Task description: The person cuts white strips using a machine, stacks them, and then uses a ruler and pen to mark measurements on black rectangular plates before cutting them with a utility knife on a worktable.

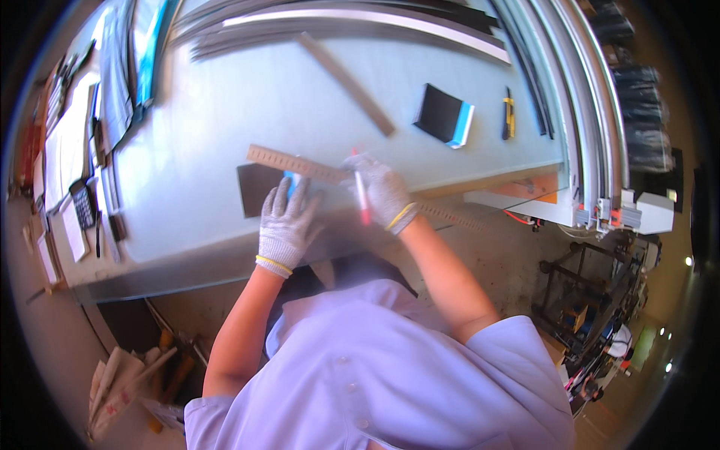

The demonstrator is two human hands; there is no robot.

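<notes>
My left hand (286, 225), in a pale knit glove with a yellow cuff edge, has its fingers stretched out over a dark flat piece (256, 193). A bit of blue edging on that piece shows beside the fingertips. In my gloved right hand (386, 193) are a long ruler (289, 162) and a white-and-red pen (363, 199). The ruler slants across just above the dark piece in the picture; whether it touches the piece I cannot tell. Its other end sticks out past my right wrist. Motion blurs the right fingertips.
A brown-grey strip (349, 86) lies beyond my hands on the pale table (191, 180). To the right are a black piece with blue-and-white edging (444, 116) and a yellow-black utility knife (508, 114). Long dark strips (262, 34) line the back. A calculator (82, 204) sits left; metal rails (585, 97) stand right.
</notes>
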